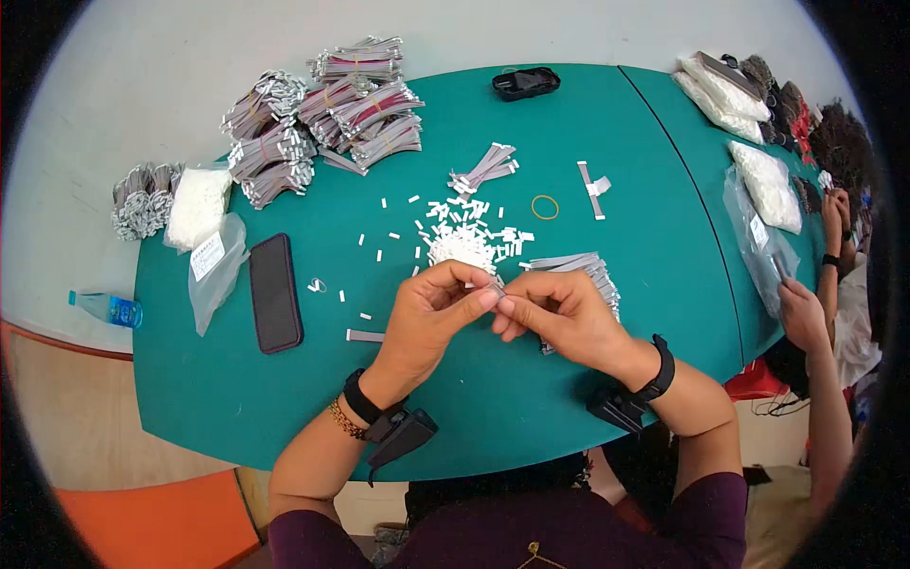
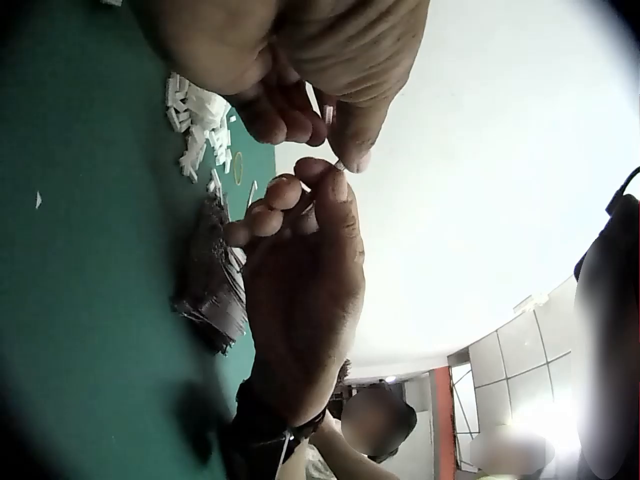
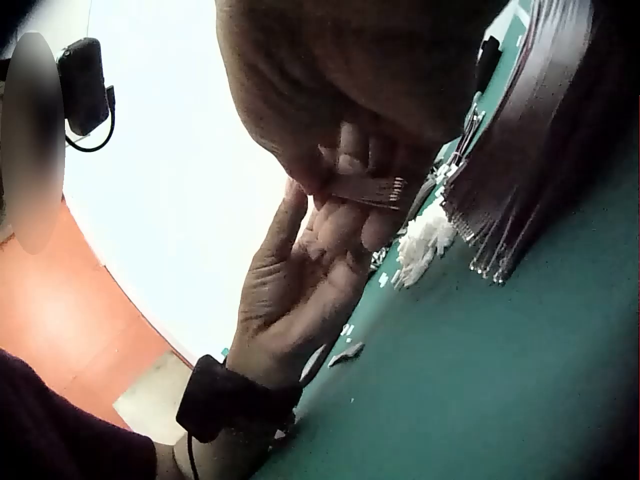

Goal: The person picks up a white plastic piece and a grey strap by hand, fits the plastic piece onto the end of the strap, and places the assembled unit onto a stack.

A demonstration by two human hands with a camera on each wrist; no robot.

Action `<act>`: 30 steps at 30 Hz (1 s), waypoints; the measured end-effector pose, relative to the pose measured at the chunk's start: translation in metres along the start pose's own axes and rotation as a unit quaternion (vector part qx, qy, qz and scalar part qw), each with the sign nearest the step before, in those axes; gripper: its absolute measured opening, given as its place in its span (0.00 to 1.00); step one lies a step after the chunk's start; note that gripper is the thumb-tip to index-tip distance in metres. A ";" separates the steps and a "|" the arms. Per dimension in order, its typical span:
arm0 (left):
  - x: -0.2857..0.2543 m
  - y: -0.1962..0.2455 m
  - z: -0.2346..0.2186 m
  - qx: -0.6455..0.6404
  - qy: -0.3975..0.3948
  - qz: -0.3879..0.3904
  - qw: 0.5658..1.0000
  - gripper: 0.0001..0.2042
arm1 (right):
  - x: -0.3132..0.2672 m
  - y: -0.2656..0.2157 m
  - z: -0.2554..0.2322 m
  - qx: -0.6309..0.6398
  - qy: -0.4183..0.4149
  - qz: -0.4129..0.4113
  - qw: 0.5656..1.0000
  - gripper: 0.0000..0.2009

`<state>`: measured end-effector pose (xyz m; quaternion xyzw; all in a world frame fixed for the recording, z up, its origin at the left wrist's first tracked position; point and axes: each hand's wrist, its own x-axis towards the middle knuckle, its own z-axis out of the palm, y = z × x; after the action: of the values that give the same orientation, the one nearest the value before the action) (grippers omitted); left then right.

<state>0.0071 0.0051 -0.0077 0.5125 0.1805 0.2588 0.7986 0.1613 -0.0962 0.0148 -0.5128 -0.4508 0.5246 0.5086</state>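
Note:
Thumb and fingers of my left hand (image 1: 427,318) and right hand (image 1: 578,318) meet at mid-table, pinching a short grey ribbon cable (image 3: 368,190) between them. In the right wrist view its split wire ends lie across the left fingers. A tiny white bit (image 2: 341,167) shows where the fingertips come together; the fingers hide most of that end. Just beyond the hands lies a heap of small white connector housings (image 1: 462,248). Beside the right hand is a stack of ribbon cables (image 1: 583,270), partly covered by it. A single cable (image 1: 364,336) lies by the left hand.
Bundled cables (image 1: 275,152) are piled at the back left, near a bag of white pieces (image 1: 199,209). A phone (image 1: 275,294) lies left of the hands. Farther back are a rubber band (image 1: 545,207) and a black pouch (image 1: 526,83). Another person's arm (image 1: 806,318) reaches in at right.

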 end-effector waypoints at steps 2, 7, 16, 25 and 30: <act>-0.001 -0.002 0.002 -0.005 0.003 -0.001 1.000 0.06 | 0.000 0.003 -0.001 0.012 0.000 -0.001 1.000 0.08; -0.001 -0.004 0.002 -0.006 0.008 -0.002 1.000 0.06 | 0.001 0.003 0.000 0.033 0.008 0.011 0.999 0.08; -0.004 -0.005 0.002 -0.041 0.016 -0.038 0.998 0.06 | 0.000 0.003 0.002 0.013 0.001 -0.010 1.000 0.09; -0.005 -0.001 0.008 0.021 0.032 0.004 0.999 0.05 | -0.001 0.004 0.002 0.005 0.003 -0.009 1.000 0.09; -0.007 -0.008 0.007 -0.004 0.054 -0.021 0.998 0.05 | -0.003 0.005 0.007 -0.013 0.026 -0.033 0.999 0.09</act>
<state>0.0073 -0.0067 -0.0120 0.4911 0.2332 0.2701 0.7946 0.1536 -0.0990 0.0109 -0.5177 -0.4610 0.4879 0.5305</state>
